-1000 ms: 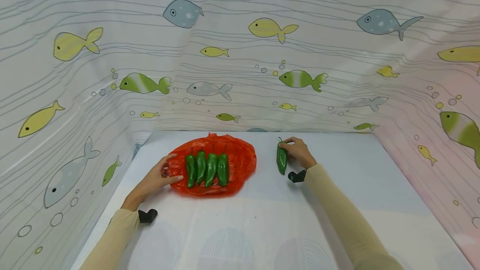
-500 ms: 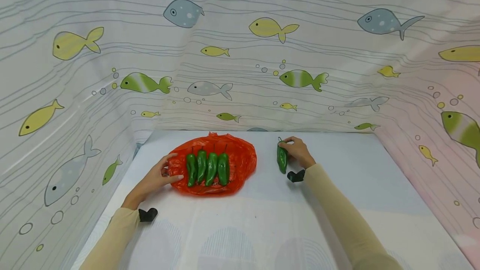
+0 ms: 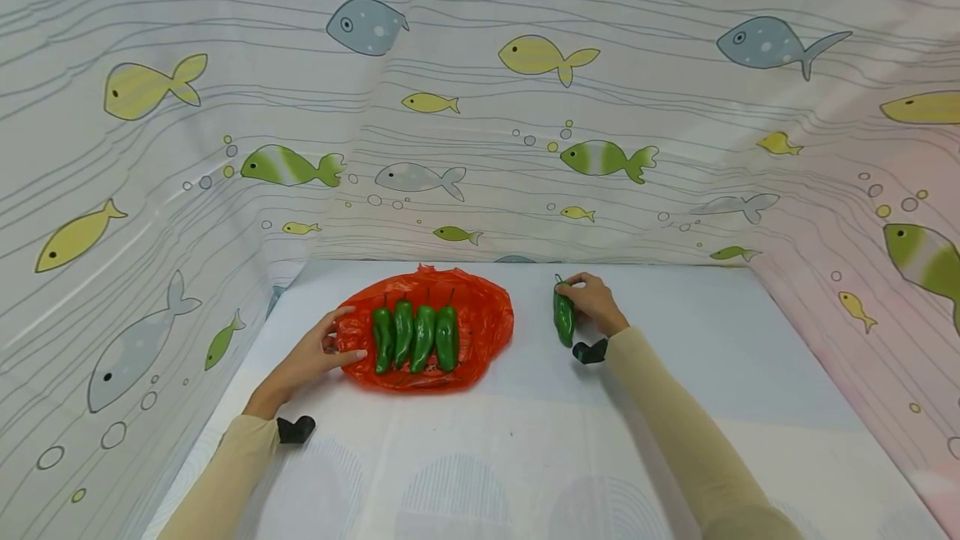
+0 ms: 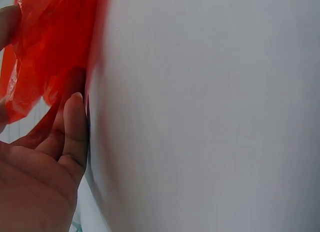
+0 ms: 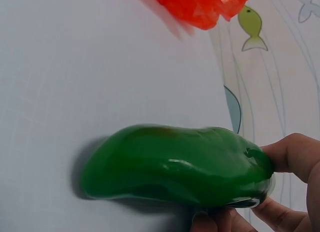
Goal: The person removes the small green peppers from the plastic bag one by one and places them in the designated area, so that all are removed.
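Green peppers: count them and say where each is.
5: four peppers side by side on the red plastic, and a fifth pepper in the right hand. Any under the plastic would be hidden.

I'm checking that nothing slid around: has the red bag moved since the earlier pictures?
No, the red bag shows no visible shift in any direction against the small green fish printed behind it.

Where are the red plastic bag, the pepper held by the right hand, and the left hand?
Red plastic bag [image 3: 489, 325]: head view, bare right side.
Held pepper [image 5: 177, 171]: right wrist view, middle of its body.
Left hand [image 3: 311, 356]: head view, middle of the hand.
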`<state>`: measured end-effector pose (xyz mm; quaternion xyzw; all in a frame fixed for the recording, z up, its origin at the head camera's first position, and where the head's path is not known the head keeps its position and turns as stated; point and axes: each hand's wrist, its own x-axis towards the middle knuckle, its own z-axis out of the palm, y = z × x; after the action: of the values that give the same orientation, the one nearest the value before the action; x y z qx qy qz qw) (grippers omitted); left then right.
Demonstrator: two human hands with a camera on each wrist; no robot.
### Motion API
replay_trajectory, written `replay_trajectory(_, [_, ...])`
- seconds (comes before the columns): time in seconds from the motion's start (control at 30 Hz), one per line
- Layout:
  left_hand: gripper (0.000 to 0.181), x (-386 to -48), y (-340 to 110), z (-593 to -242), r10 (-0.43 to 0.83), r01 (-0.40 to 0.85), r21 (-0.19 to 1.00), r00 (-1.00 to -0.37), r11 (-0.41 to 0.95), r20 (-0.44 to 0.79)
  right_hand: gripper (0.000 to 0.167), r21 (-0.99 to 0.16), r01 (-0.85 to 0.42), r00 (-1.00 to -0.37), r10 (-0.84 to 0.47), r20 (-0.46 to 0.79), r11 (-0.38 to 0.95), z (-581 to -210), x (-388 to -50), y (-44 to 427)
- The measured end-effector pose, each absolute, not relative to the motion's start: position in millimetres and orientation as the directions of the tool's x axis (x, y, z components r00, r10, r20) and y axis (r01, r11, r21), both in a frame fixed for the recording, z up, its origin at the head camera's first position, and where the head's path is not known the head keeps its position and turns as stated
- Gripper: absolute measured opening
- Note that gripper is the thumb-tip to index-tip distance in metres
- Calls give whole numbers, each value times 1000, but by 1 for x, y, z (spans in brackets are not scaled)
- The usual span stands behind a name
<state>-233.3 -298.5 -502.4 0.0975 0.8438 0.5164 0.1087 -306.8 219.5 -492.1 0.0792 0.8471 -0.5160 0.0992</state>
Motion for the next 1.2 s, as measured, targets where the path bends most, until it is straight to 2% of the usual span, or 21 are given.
replay_trajectory(0.27, [87, -232, -298, -499, 296, 82, 894, -954, 440, -58, 49, -857, 237, -968, 36, -249, 457, -491, -306, 220])
replay_trajectory(0.73, [86, -231, -298, -502, 269, 51, 878, -959, 475, -89, 49, -853, 251, -965, 47, -259, 458, -495, -307, 222])
replay_trajectory(0.97, [86, -230, -298, -501, 264, 40, 883, -960, 467, -96, 48, -836, 199, -979, 68, -192, 511, -495, -307, 226])
replay_trajectory(1.2, [86, -230, -298, -500, 265, 44, 878, -960, 476, -95, 42, -853, 177, -984, 87, -154, 490, -486, -305, 223])
